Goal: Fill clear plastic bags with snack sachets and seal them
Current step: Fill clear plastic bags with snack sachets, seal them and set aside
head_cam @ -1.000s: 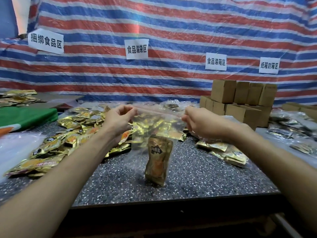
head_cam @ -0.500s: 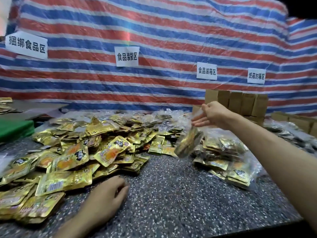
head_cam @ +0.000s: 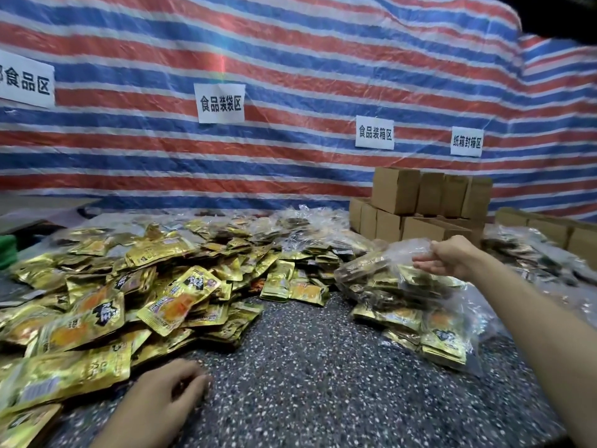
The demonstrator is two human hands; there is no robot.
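now right hand pinches crinkly clear bag; glossy gold sachets.

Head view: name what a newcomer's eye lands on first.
A big heap of gold snack sachets sprawls across the left of the speckled table. Behind it hangs a red, white and blue striped tarpaulin. At right, the right hand pinches a filled clear plastic bag.

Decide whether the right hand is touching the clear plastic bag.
Touching. The head view shows the right hand pinching the top edge of the clear plastic bag, with no gap between them.
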